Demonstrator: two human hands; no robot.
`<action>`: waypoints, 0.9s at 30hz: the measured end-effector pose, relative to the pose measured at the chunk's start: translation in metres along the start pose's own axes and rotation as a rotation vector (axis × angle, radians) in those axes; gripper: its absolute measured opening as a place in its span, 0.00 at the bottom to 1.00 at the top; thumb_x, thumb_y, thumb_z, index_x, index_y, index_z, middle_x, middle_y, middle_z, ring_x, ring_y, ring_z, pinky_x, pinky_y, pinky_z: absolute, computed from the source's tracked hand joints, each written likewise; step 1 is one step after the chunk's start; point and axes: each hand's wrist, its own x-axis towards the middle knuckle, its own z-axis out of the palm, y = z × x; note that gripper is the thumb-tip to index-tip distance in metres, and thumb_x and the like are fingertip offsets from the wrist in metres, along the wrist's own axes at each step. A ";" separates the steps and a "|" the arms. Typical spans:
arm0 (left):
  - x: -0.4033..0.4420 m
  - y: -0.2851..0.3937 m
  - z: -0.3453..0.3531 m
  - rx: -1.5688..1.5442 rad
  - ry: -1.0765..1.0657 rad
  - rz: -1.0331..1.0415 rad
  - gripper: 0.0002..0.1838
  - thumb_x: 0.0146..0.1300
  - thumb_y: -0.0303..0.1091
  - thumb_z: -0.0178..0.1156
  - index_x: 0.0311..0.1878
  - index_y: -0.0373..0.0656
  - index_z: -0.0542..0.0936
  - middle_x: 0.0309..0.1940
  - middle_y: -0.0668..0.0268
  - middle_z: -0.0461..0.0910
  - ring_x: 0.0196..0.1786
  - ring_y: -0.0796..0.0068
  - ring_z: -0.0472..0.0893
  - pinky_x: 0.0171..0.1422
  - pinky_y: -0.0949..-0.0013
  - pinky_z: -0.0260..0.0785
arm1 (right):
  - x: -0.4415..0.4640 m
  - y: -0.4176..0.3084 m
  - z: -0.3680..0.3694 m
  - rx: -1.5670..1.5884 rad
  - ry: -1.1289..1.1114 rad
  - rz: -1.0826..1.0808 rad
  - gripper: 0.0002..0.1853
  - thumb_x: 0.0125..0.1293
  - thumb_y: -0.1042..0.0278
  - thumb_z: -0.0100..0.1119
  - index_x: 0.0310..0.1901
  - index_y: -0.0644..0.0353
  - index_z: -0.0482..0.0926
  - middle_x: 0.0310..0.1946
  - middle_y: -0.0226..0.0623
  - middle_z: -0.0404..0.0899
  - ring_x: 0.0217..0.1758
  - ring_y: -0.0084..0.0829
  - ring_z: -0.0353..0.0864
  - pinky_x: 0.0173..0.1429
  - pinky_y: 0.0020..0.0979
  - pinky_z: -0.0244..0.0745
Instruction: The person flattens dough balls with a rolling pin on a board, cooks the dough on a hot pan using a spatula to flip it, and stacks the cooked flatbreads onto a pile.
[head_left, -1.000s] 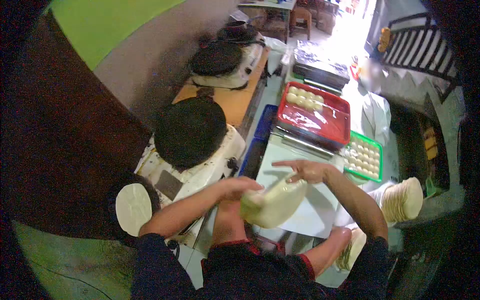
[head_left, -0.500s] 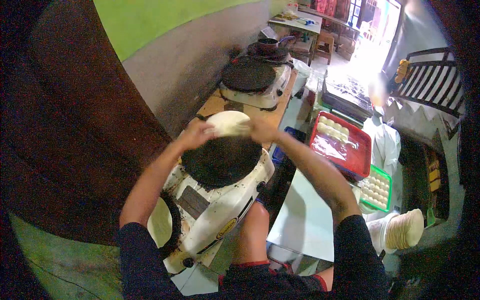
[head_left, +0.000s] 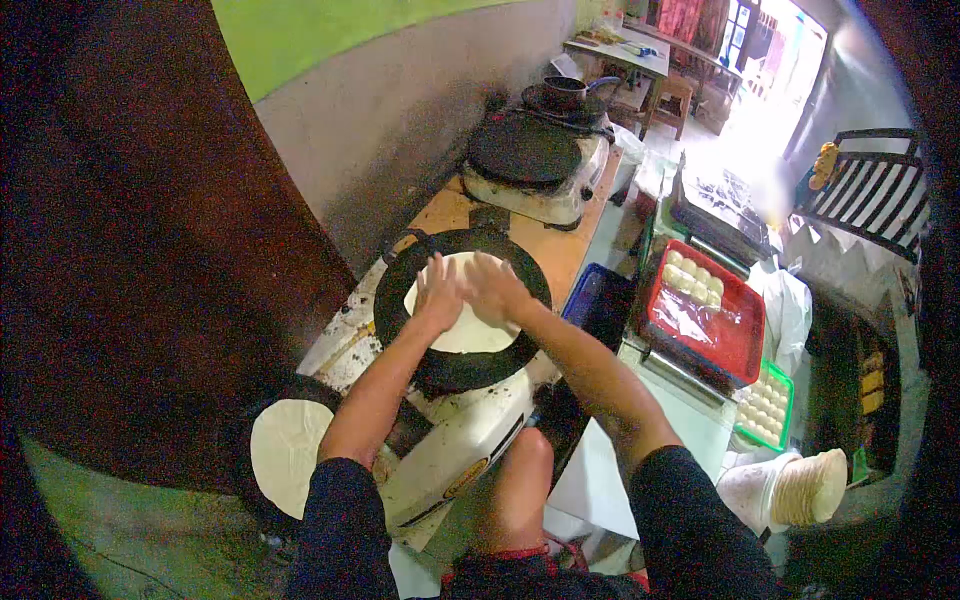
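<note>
A round, pale flatbread [head_left: 474,333] lies flat on the black pan [head_left: 450,372] of the stove in front of me. My left hand [head_left: 437,297] rests on the upper left of the flatbread, fingers stretched out. Beside it, my right hand [head_left: 493,288] lies on the upper right part, fingers also extended and slightly blurred. The two hands almost meet at the middle. A second flatbread [head_left: 288,452] sits on another dark pan at the lower left, partly hidden by my left sleeve.
Another stove with a black plate [head_left: 525,148] stands further back. To the right are a red tray [head_left: 720,345] with dough balls, a green tray [head_left: 790,408] with more, and a stack of flat rounds [head_left: 812,487]. A blue tray [head_left: 592,298] sits beside the stove board.
The flatbread, held up between both hands over the pan before, now lies flat on it. My hands have opened and come together on top of it.
</note>
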 end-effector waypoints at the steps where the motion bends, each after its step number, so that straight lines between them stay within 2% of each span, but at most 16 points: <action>1: 0.000 0.002 -0.007 0.009 0.016 0.052 0.32 0.75 0.41 0.46 0.76 0.34 0.57 0.78 0.39 0.49 0.81 0.39 0.49 0.81 0.39 0.44 | 0.003 0.004 -0.008 -0.046 -0.007 -0.010 0.36 0.79 0.41 0.31 0.76 0.61 0.56 0.79 0.54 0.49 0.82 0.51 0.49 0.81 0.55 0.46; 5: -0.052 0.024 -0.033 -0.060 -0.192 0.136 0.32 0.72 0.35 0.48 0.74 0.27 0.58 0.76 0.35 0.52 0.77 0.29 0.52 0.80 0.38 0.46 | -0.072 0.007 -0.016 -0.084 0.034 -0.323 0.38 0.77 0.36 0.31 0.74 0.61 0.63 0.77 0.51 0.56 0.81 0.45 0.54 0.81 0.56 0.45; 7: -0.068 -0.026 0.018 0.143 -0.281 0.303 0.35 0.67 0.30 0.50 0.75 0.26 0.55 0.74 0.30 0.52 0.76 0.27 0.53 0.79 0.37 0.48 | -0.124 -0.022 -0.060 -0.009 -0.398 -0.129 0.36 0.78 0.38 0.35 0.76 0.55 0.61 0.79 0.46 0.54 0.83 0.40 0.50 0.83 0.56 0.39; 8: -0.073 -0.018 -0.009 0.250 -0.288 0.313 0.41 0.63 0.27 0.53 0.77 0.28 0.51 0.74 0.29 0.51 0.76 0.27 0.53 0.80 0.38 0.47 | -0.137 -0.029 -0.077 -0.020 -0.406 -0.112 0.35 0.78 0.37 0.35 0.71 0.56 0.68 0.76 0.44 0.61 0.81 0.40 0.56 0.83 0.55 0.39; 9: -0.078 -0.023 -0.013 0.048 -0.119 0.189 0.39 0.60 0.26 0.54 0.76 0.29 0.57 0.75 0.34 0.52 0.76 0.28 0.54 0.80 0.37 0.46 | -0.138 -0.033 -0.089 0.003 -0.393 -0.092 0.34 0.78 0.37 0.36 0.69 0.57 0.70 0.74 0.44 0.63 0.80 0.40 0.58 0.83 0.55 0.40; 11: -0.070 -0.032 -0.018 0.101 0.021 0.368 0.32 0.59 0.26 0.55 0.69 0.35 0.71 0.76 0.42 0.55 0.77 0.38 0.58 0.80 0.36 0.46 | -0.134 -0.047 -0.104 0.059 -0.362 -0.049 0.32 0.78 0.38 0.36 0.65 0.57 0.74 0.71 0.43 0.68 0.77 0.39 0.63 0.82 0.55 0.41; 12: -0.071 -0.021 -0.034 0.158 -0.199 0.358 0.27 0.58 0.26 0.55 0.64 0.36 0.75 0.73 0.43 0.61 0.75 0.41 0.62 0.79 0.36 0.47 | -0.129 -0.043 -0.064 0.068 -0.080 -0.162 0.31 0.79 0.39 0.35 0.61 0.58 0.75 0.67 0.43 0.73 0.74 0.40 0.68 0.81 0.57 0.43; 14: -0.078 0.010 -0.078 0.273 -0.631 0.321 0.20 0.58 0.27 0.56 0.54 0.38 0.83 0.68 0.46 0.71 0.71 0.47 0.70 0.79 0.35 0.48 | -0.112 -0.058 -0.035 0.208 -0.118 -0.206 0.35 0.78 0.37 0.31 0.63 0.61 0.73 0.65 0.45 0.74 0.74 0.42 0.68 0.81 0.59 0.41; 17: -0.085 0.009 -0.100 0.485 -0.789 0.238 0.15 0.58 0.32 0.60 0.50 0.51 0.84 0.59 0.61 0.80 0.68 0.61 0.74 0.76 0.24 0.46 | -0.118 -0.073 -0.073 0.394 -0.431 -0.266 0.35 0.79 0.37 0.29 0.66 0.58 0.73 0.67 0.43 0.74 0.76 0.40 0.66 0.82 0.60 0.39; 18: -0.096 0.040 -0.141 0.421 -0.830 0.128 0.14 0.58 0.32 0.60 0.48 0.48 0.86 0.55 0.60 0.83 0.68 0.61 0.76 0.79 0.34 0.51 | -0.138 -0.068 -0.069 0.494 -0.281 -0.247 0.32 0.79 0.39 0.33 0.64 0.55 0.75 0.68 0.41 0.74 0.75 0.39 0.67 0.82 0.61 0.38; 20: -0.117 0.062 -0.162 -0.064 -0.822 0.319 0.14 0.58 0.29 0.57 0.46 0.41 0.86 0.45 0.55 0.86 0.56 0.50 0.82 0.77 0.47 0.58 | -0.194 -0.041 -0.092 0.602 -0.052 -0.219 0.28 0.79 0.43 0.37 0.59 0.55 0.80 0.63 0.42 0.78 0.72 0.40 0.71 0.81 0.56 0.48; 22: -0.131 0.084 -0.148 -0.427 -0.798 0.473 0.17 0.61 0.30 0.55 0.52 0.37 0.83 0.45 0.50 0.86 0.52 0.45 0.84 0.75 0.57 0.63 | -0.257 0.025 -0.094 0.845 0.149 -0.016 0.20 0.79 0.55 0.44 0.49 0.59 0.84 0.59 0.42 0.82 0.63 0.41 0.79 0.70 0.38 0.71; 23: -0.134 0.110 -0.120 -0.554 -0.730 0.513 0.21 0.64 0.34 0.55 0.59 0.36 0.78 0.51 0.48 0.84 0.56 0.45 0.82 0.74 0.58 0.64 | -0.301 0.045 -0.103 0.598 0.521 0.276 0.19 0.78 0.56 0.48 0.49 0.62 0.84 0.54 0.44 0.84 0.57 0.42 0.82 0.65 0.36 0.73; 25: -0.134 0.176 -0.058 -0.798 -0.540 0.586 0.33 0.70 0.42 0.55 0.73 0.35 0.65 0.62 0.44 0.77 0.65 0.47 0.77 0.73 0.57 0.65 | -0.378 0.133 -0.104 0.649 0.687 0.712 0.22 0.78 0.52 0.49 0.53 0.65 0.82 0.53 0.47 0.84 0.58 0.41 0.81 0.64 0.38 0.73; 26: -0.124 0.216 -0.029 -0.757 -0.519 0.370 0.37 0.71 0.47 0.55 0.76 0.35 0.60 0.66 0.42 0.73 0.69 0.48 0.73 0.75 0.57 0.63 | -0.410 0.161 -0.123 0.667 0.693 1.033 0.25 0.78 0.49 0.48 0.55 0.65 0.82 0.54 0.48 0.83 0.60 0.43 0.80 0.65 0.40 0.72; 27: -0.111 0.254 0.002 -0.711 -0.495 0.164 0.42 0.71 0.52 0.55 0.78 0.35 0.55 0.69 0.40 0.69 0.73 0.48 0.69 0.76 0.58 0.60 | -0.446 0.201 -0.110 0.281 0.766 1.033 0.28 0.77 0.46 0.48 0.57 0.66 0.80 0.57 0.51 0.81 0.63 0.46 0.78 0.67 0.42 0.70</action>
